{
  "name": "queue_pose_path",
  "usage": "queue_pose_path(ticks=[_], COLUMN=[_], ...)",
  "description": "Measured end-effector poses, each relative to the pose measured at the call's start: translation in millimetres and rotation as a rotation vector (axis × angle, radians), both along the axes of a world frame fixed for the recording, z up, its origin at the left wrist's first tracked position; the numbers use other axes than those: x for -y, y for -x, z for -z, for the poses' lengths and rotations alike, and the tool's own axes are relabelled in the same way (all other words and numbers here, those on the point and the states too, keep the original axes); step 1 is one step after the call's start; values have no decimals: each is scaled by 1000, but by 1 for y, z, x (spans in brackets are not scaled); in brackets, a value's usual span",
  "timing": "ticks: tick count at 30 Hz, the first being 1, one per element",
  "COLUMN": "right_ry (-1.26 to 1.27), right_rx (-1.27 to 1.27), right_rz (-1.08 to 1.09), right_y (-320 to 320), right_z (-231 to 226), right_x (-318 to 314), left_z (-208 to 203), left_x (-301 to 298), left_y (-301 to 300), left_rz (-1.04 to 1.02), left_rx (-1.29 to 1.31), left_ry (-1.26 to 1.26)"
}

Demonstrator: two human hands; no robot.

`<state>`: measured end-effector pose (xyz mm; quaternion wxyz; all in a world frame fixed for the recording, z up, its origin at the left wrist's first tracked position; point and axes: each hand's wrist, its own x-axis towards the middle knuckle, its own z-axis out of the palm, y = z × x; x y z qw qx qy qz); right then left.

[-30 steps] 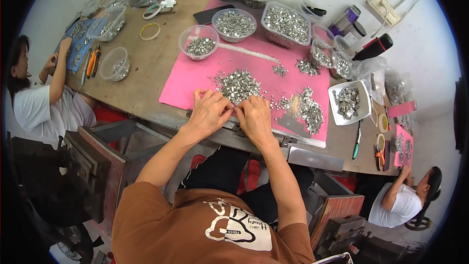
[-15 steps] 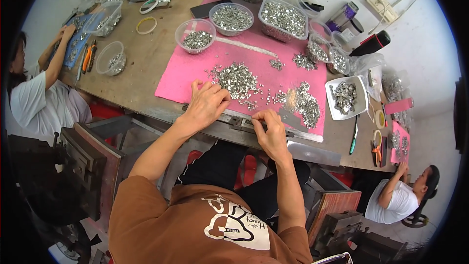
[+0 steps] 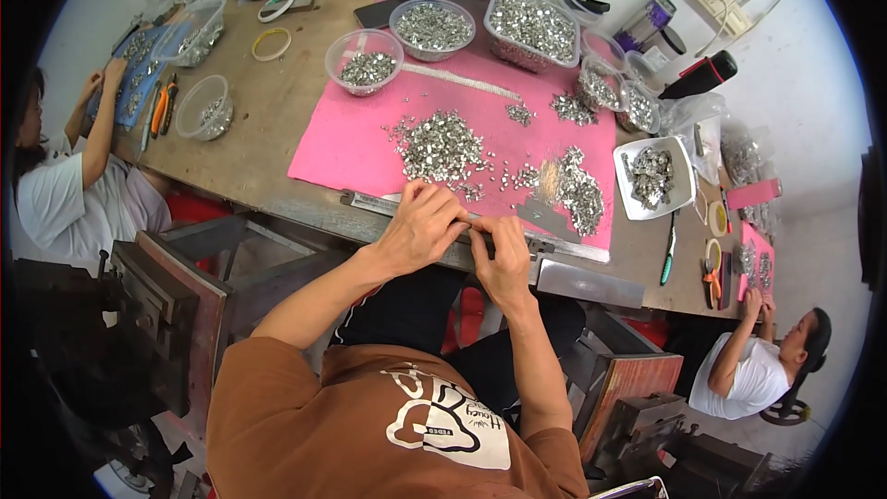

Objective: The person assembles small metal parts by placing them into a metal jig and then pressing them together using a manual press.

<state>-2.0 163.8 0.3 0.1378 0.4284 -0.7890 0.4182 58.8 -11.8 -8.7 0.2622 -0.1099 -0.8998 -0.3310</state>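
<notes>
My left hand [image 3: 423, 229] and my right hand [image 3: 504, 261] meet at the table's near edge, fingertips almost touching. Both are closed in a pinch, and whatever sits between the fingers is too small to make out. Beneath them runs a narrow metal bar [image 3: 374, 203] along the edge, partly covered by my hands. Just beyond, on a pink mat [image 3: 333, 143], lies a heap of small shiny metal pieces [image 3: 439, 146]. Loose pieces trail from it toward a second heap [image 3: 580, 196] on the right, beside a flat grey plate [image 3: 543, 216].
Clear tubs of metal pieces [image 3: 431, 28] line the mat's far side. A white tray [image 3: 681, 194] and a green-handled brush [image 3: 667, 249] lie to the right. A metal plate [image 3: 591, 285] juts from the near edge. Co-workers sit at the far left [image 3: 69, 189] and right [image 3: 739, 374].
My left hand has come from beside the heap down and right to the bar, meeting my right hand. The right hand's fingers have drawn in toward it.
</notes>
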Motion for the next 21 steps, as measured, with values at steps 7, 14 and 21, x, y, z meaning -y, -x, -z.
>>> queue_pose_path(ticks=[7, 14, 21], right_ry=[15, 73, 27], right_rx=[-95, -156, -218], right_rz=[23, 74, 98], right_y=[-4, -7, -9], right_z=[13, 24, 24], right_x=[1, 5, 2], left_z=[-3, 0, -1], left_x=[4, 2, 4], left_y=[2, 1, 3], left_rz=[49, 28, 34], left_rx=[-22, -37, 24], left_ry=[12, 34, -10])
